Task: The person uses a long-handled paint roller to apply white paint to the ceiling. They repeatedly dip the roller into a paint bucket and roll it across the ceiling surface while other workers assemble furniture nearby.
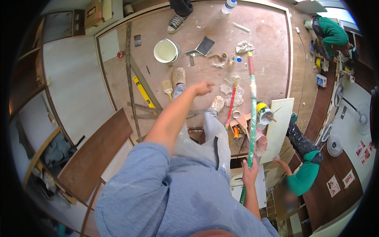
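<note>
The green pole (253,118) is in the right hand (249,172), whose fingers are closed around its lower part, and it extends upward in the view, to the right of a red stick (232,102), until its far end near a crumpled sheet (244,47). The left hand (203,87) is loosely open, slightly blurred, and seems to hold nothing, over the panel (268,35) between the two shoes (217,104). Farther left lie a brush (167,87) and a yellow level (144,93), below the white bucket (166,51)
</note>
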### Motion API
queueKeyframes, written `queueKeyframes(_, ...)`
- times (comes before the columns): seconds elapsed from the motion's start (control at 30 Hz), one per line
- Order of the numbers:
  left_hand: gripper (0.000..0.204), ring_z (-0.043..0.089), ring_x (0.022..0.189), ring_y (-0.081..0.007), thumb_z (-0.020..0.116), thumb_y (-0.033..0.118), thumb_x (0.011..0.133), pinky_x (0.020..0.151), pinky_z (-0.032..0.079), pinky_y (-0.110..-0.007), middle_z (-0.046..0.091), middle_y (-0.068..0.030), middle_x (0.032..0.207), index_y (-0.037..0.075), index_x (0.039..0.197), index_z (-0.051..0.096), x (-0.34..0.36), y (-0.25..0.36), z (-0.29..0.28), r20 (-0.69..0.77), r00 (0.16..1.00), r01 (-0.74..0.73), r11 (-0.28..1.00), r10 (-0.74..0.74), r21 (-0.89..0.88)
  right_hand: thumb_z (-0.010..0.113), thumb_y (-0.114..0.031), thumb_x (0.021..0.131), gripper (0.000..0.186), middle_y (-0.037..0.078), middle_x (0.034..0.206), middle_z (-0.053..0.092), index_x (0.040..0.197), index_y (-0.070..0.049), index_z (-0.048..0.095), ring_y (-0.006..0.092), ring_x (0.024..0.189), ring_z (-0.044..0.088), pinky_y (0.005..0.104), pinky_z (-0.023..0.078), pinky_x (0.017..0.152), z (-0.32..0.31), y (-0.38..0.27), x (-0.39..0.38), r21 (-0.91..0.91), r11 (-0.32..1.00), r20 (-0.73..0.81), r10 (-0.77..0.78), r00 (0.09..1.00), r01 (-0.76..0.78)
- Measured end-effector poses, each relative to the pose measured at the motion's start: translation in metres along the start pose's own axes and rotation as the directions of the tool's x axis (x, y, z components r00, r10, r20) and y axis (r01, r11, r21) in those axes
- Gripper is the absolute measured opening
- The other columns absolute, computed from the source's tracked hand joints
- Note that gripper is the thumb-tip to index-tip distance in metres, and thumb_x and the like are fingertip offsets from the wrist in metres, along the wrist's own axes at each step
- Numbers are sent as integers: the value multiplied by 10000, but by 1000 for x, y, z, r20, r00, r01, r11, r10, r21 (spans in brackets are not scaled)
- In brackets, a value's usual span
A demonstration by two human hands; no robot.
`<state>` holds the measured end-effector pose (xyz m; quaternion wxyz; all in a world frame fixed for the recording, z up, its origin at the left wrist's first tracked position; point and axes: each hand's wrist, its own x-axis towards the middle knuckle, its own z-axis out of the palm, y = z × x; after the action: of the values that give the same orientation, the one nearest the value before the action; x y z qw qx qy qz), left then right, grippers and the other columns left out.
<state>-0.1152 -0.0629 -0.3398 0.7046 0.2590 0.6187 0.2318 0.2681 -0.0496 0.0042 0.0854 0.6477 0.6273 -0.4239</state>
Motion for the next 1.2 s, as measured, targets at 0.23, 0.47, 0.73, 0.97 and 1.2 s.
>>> queueKeyframes(0.23, 435, 697, 852, -202, 679, 310, 931, 788, 566, -334, 725, -120, 1063, 52, 1279, 637, -197, 21, 109, -203, 950, 136, 899, -238, -415, 691, -192, 918, 389, 179, 851, 656, 1267, -37, 618, 293, 788, 644, 400, 505, 773, -54, -13, -28, -11, 980, 170, -196, 966, 200)
queueKeyframes(0.47, 435, 684, 922, -206, 634, 384, 1006, 839, 576, -365, 706, -130, 1111, 38, 1264, 582, -247, 138, 183, -20, 986, 94, 660, -163, -745, 693, -185, 890, 471, 253, 1090, 703, 1337, -67, 603, 423, 1041, 673, 461, 514, 917, -50, -54, -39, -62, 904, 361, -375, 854, 423)
queueKeyframes(0.73, 267, 704, 760, -254, 598, 267, 1031, 740, 624, -396, 684, -115, 894, 0, 1043, 587, -189, 98, 153, -230, 930, -75, 466, -285, -881, 663, -206, 936, 563, 233, 1283, 657, 1454, -55, 500, 366, 1201, 636, 398, 481, 1020, -91, -71, -62, -193, 888, 548, -255, 796, 417)
queueKeyframes(0.97, 368, 695, 861, -268, 558, 337, 1039, 765, 605, -387, 681, -168, 1073, 51, 1270, 566, -194, 54, 105, -163, 966, 13, 664, -202, -748, 662, -214, 943, 524, 234, 1203, 689, 1426, -55, 533, 370, 1149, 661, 399, 498, 985, -57, -89, -55, -190, 917, 520, -210, 828, 352)
queueKeyframes(1.2, 273, 669, 657, -207, 632, 274, 951, 577, 558, -333, 717, -108, 893, 70, 1115, 709, -275, -72, 49, -466, 836, 42, 881, -289, -471, 641, -226, 935, 482, 280, 1194, 675, 1377, -49, 572, 426, 1157, 636, 464, 492, 983, 4, -106, -6, -295, 839, 483, -283, 829, 458)
